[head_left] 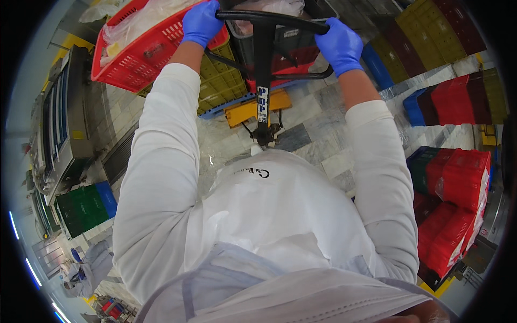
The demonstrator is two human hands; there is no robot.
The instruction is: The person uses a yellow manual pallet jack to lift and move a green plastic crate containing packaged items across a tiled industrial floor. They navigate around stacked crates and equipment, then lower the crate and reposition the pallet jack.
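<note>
Both my hands wear blue gloves and grip the black handle (pixel 263 48) of a pallet jack. My left hand (pixel 200 24) is closed round the left end of its bar, beside a red crate. On the right end, my right hand (pixel 340 47) has its fingers wrapped round the bar. The shaft runs down to the yellow body (pixel 237 113) of the jack, close to the floor. Behind it, a blue pallet (pixel 212 112) carries stacked crates: the tilted-looking red crate (pixel 145 56) with clear plastic, olive crates (pixel 222 81) and a grey crate (pixel 295 40).
Stacks of colored crates (pixel 452 102) stand on the right, with red crates (pixel 449 231) nearer. At left are a metal machine (pixel 72 124), a floor grate (pixel 119 153) and green crates (pixel 81 210). A person in pale clothing (pixel 94 266) is at lower left. Tiles cover the floor (pixel 318 121).
</note>
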